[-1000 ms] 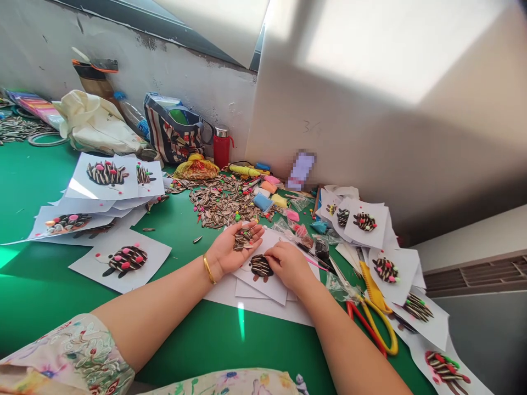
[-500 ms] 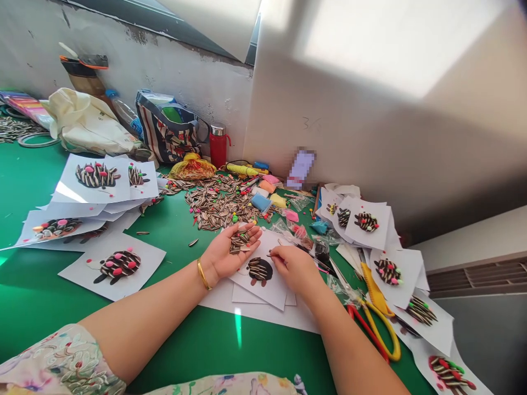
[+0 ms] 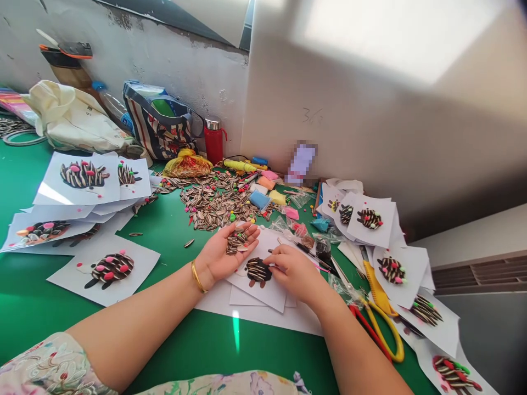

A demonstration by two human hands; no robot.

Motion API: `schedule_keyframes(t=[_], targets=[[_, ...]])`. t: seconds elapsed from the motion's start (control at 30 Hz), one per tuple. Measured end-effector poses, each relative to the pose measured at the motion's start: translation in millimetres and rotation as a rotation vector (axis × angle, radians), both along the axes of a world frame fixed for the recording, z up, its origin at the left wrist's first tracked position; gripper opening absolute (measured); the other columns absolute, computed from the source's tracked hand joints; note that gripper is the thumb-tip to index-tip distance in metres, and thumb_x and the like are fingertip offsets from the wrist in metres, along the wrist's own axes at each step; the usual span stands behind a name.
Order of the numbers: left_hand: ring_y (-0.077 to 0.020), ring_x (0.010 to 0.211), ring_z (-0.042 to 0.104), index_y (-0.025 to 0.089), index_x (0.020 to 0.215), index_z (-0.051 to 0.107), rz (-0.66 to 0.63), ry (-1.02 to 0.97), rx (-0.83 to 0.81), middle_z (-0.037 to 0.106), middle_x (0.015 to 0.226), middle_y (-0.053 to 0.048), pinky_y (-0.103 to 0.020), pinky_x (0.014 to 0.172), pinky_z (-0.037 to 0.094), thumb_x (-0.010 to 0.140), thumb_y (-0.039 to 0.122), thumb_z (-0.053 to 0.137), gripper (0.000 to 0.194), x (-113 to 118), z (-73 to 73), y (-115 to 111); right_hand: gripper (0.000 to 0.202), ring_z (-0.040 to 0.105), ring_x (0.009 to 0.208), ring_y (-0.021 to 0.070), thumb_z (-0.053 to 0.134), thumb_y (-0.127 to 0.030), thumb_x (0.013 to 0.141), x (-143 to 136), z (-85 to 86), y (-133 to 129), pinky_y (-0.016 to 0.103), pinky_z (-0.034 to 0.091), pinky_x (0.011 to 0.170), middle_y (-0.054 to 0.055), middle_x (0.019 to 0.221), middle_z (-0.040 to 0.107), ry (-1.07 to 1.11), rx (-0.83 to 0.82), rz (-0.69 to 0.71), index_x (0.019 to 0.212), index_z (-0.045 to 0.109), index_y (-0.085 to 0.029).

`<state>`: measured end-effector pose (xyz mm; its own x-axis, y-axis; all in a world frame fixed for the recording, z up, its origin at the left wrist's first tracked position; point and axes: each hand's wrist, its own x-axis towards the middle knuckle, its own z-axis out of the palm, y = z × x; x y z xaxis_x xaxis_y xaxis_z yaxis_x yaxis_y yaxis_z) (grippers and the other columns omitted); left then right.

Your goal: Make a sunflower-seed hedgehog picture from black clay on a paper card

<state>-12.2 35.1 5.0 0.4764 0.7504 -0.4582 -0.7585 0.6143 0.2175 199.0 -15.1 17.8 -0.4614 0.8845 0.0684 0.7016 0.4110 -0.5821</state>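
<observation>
Green table (image 3: 181,343) runs under everything, decorated cards (image 3: 142,263) along both sides, with open green between the left ones and the left forearm (image 3: 144,318). Big seed pile (image 3: 218,200) behind the white paper (image 3: 274,299). Hands are apart: left hand (image 3: 222,255) palm-up, right hand (image 3: 296,271) curled, can't tell if it's pinching anything. Dark striped figure (image 3: 258,270) sits on the paper between them, loose seeds (image 3: 236,241) in the left palm.

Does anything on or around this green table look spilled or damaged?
Two seeds lie apart from the seed heap, at its near left, as if strayed. The wall behind the bags looks damaged, with dark, chipped patches along its top.
</observation>
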Motion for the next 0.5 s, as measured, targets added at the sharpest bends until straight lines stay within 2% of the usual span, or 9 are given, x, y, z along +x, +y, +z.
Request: schedule_keyframes(t=[0.23,0.5], targets=[[-0.0243,0.110,0.066,0.013,0.110,0.063,-0.006,0.001,0.006,0.070,0.108,-0.013,-0.040,0.094,0.055,0.099,0.027,0.042,0.028,-0.4,0.1,-0.2,0.031,0.061,0.082,0.0152,0.058,-0.006,0.085,1.0,-11.8,6.0,0.028,0.051,0.077,0.004,0.091,0.063,0.020,0.060,0.072,0.102,0.076,-0.026],[-0.0234,0.108,0.067,0.013,0.110,0.063,-0.007,0.009,-0.003,0.070,0.107,-0.013,-0.039,0.092,0.056,0.099,0.027,0.041,0.028,0.2,2.1,-0.6,0.036,0.062,0.079,0.0134,0.056,-0.005,0.086,2.7,-13.8,6.2,0.026,0.051,0.075,0.003,0.092,0.062,0.037,0.044,0.141,0.104,0.075,-0.029]])
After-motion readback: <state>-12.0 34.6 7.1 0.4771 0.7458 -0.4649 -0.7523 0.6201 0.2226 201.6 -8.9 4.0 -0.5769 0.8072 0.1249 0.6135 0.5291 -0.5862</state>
